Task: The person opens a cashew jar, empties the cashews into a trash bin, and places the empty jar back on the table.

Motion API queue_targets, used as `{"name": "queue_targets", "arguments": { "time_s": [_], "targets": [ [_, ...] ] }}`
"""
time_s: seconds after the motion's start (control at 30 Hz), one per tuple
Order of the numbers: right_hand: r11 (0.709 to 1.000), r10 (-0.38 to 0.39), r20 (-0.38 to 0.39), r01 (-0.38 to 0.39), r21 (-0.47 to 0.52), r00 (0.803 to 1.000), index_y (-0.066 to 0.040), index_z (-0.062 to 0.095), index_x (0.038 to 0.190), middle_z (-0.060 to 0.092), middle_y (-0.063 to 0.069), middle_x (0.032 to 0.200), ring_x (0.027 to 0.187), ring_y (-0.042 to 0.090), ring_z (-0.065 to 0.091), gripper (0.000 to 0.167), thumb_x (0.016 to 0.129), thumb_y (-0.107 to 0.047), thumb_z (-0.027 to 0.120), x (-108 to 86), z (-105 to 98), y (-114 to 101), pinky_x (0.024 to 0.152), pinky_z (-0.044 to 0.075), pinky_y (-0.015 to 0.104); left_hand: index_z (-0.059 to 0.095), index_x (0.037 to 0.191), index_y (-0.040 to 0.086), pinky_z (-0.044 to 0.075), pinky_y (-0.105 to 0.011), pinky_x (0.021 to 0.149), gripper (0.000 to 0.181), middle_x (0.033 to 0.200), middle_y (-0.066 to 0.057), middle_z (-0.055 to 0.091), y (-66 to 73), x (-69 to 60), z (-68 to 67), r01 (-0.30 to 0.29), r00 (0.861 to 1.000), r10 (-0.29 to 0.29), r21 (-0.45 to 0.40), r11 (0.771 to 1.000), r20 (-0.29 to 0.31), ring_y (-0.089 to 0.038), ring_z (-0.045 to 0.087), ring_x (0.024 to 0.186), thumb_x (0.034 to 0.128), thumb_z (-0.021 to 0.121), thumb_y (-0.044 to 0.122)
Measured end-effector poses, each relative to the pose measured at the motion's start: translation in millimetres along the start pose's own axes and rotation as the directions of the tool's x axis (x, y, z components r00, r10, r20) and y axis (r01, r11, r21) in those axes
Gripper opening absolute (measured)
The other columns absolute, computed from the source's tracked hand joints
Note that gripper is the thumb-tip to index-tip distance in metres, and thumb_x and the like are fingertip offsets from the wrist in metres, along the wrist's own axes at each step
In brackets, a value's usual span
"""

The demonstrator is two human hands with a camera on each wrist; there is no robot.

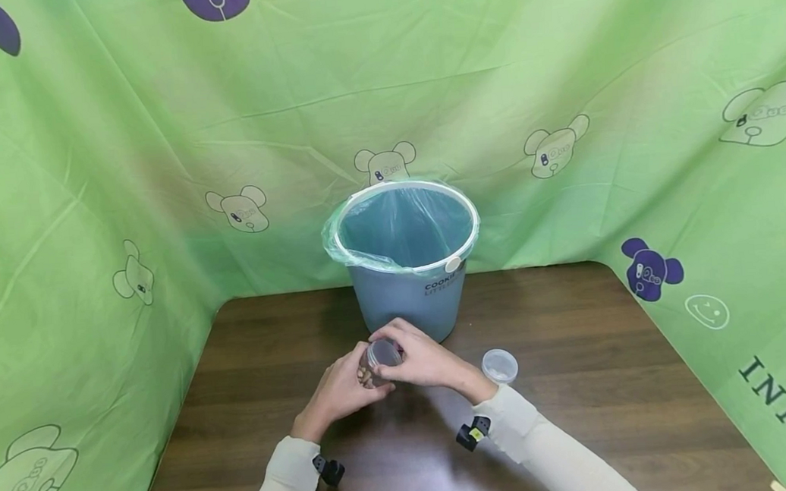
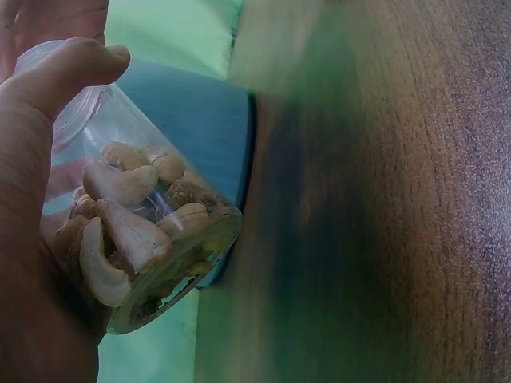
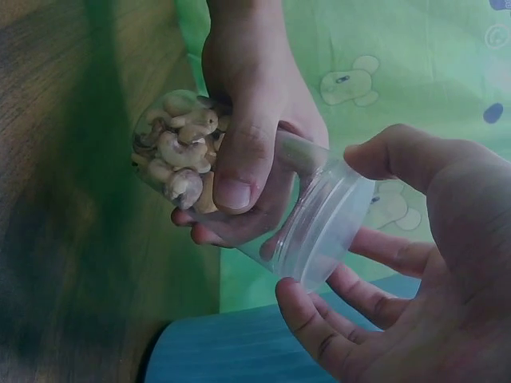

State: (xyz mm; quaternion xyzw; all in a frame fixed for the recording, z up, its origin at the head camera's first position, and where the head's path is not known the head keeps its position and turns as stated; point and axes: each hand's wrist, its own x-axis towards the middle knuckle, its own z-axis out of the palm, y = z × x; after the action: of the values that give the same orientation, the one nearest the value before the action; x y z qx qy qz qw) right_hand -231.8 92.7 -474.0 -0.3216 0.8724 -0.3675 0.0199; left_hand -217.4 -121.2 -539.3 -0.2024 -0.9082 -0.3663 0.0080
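A clear jar (image 1: 369,372) of cashews is tilted in front of the bin. My left hand (image 1: 343,387) wraps round its body; in the right wrist view the thumb of the left hand (image 3: 263,136) lies across the jar's side. Cashews (image 2: 132,231) lie toward the jar's base. At the mouth end, the fingertips of my right hand (image 1: 420,356) grip the rim of a translucent lid (image 3: 339,227), which sits on the jar. The right wrist view shows the right hand (image 3: 431,255) with thumb and fingers spread round that lid.
A blue bin (image 1: 407,301) lined with a thin green bag stands at the back middle of the wooden table (image 1: 242,438). Right of my right wrist lies another round translucent lid (image 1: 500,366). Green printed cloth (image 1: 466,119) hangs behind and at both sides.
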Motion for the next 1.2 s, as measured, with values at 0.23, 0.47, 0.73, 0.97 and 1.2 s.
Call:
{"name": "queue_targets", "arguments": {
  "time_s": [0.23,0.47,0.73,0.97,1.2],
  "targets": [
    [0.999,-0.037,0.044,0.035,0.030,0.998,-0.015,0.067,0.135,0.061,0.007,0.133,0.124,0.026,0.057,0.051,0.085,-0.023,0.077,-0.7,-1.5,0.7,0.101,0.050,0.044,0.058,0.130,0.019,0.057,-0.033,0.078,0.062,0.109,0.002,0.070,0.0,0.0,-0.7,0.013,1.000,-0.013,0.019,1.000,-0.007,-0.013,0.068,0.093,0.0830,0.086,0.046],
    [0.996,-0.078,0.066,0.076,0.036,0.995,-0.016,0.066,0.135,0.061,0.008,0.135,0.127,0.027,0.054,0.055,0.081,-0.015,0.076,-1.0,-2.8,0.7,0.103,0.048,0.046,0.058,0.137,0.013,0.057,-0.036,0.077,0.070,0.110,0.000,0.071,1.0,-0.3,-1.7,0.020,1.000,-0.019,0.048,0.999,-0.008,-0.016,0.069,0.094,0.0816,0.085,0.047],
    [0.995,-0.098,0.066,0.096,0.037,0.993,-0.015,0.065,0.136,0.061,0.008,0.137,0.129,0.027,0.053,0.058,0.080,-0.012,0.075,-1.2,-3.4,0.2,0.106,0.048,0.047,0.058,0.138,0.012,0.057,-0.036,0.078,0.072,0.111,-0.001,0.071,1.3,-0.1,-1.9,0.027,1.000,-0.026,0.057,0.998,-0.005,-0.016,0.069,0.094,0.0816,0.084,0.049],
    [0.994,-0.107,0.061,0.105,0.041,0.992,-0.016,0.066,0.135,0.061,0.006,0.136,0.129,0.026,0.053,0.058,0.078,-0.009,0.075,-0.8,-4.0,1.7,0.106,0.047,0.047,0.059,0.132,0.015,0.056,-0.033,0.075,0.065,0.105,0.001,0.070,1.4,-0.3,-2.7,0.037,0.999,-0.036,0.031,0.999,-0.007,-0.014,0.067,0.089,0.0813,0.085,0.046],
    [0.994,-0.105,0.061,0.102,0.044,0.993,-0.015,0.065,0.135,0.061,0.007,0.137,0.129,0.026,0.052,0.057,0.079,-0.009,0.075,-0.2,-4.9,0.6,0.106,0.047,0.046,0.059,0.130,0.015,0.055,-0.031,0.072,0.063,0.102,0.002,0.069,1.9,0.5,-3.0,0.034,0.999,-0.034,0.027,0.999,-0.007,-0.013,0.066,0.086,0.0812,0.085,0.044]
  ]
}}
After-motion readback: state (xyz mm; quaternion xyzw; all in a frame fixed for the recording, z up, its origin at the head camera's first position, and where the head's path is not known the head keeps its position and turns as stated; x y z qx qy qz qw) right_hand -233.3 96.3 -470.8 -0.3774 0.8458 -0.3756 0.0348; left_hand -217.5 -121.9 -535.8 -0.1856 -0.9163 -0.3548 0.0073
